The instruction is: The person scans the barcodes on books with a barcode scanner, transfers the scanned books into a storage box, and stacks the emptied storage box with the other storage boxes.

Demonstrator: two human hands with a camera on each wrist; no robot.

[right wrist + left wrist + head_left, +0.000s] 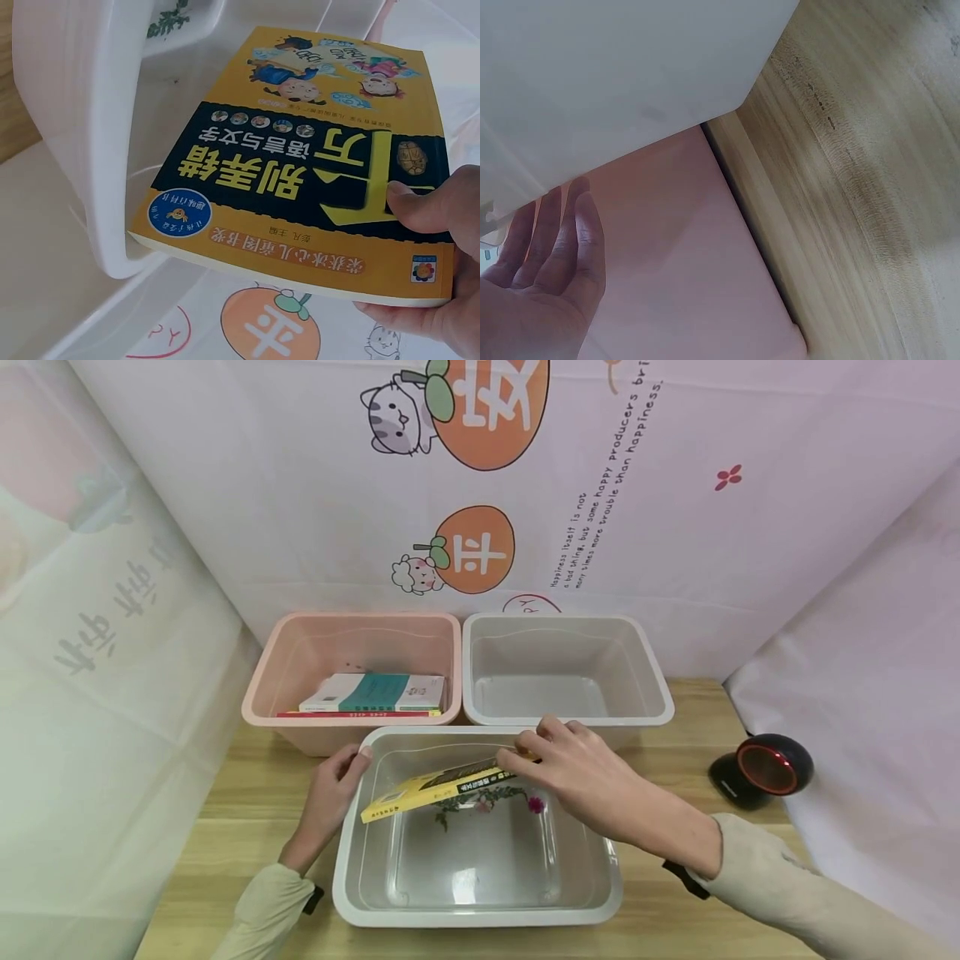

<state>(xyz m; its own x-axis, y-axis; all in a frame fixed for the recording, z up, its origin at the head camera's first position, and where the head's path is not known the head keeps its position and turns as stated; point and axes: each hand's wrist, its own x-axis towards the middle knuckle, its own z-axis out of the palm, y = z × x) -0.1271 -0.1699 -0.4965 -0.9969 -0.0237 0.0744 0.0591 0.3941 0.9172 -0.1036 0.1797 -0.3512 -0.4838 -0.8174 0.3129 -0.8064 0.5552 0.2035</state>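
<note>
My right hand (pixel 577 772) grips a yellow-and-black book (pixel 442 787) by one end and holds it tilted over the front grey bin (pixel 480 917). In the right wrist view, the thumb lies on the cover of the yellow-and-black book (pixel 247 172), which has cartoon children and large Chinese characters; the fingers go underneath. My left hand (pixel 330 793) pinches the rim of that front bin at its far left corner. Seen from the left wrist, the fingers of the left hand (pixel 547 255) reach up along the bin's outer wall (pixel 622 82).
Behind stand a pink bin (pixel 258 689) with several books (pixel 375 692) and a second grey bin (pixel 660 706). Leaves and a magenta flower (pixel 536 805) show inside the front bin. A black device with a red ring (pixel 767 768) stands right on the wooden table (pixel 217 843). Printed cloth (pixel 637 527) hangs behind.
</note>
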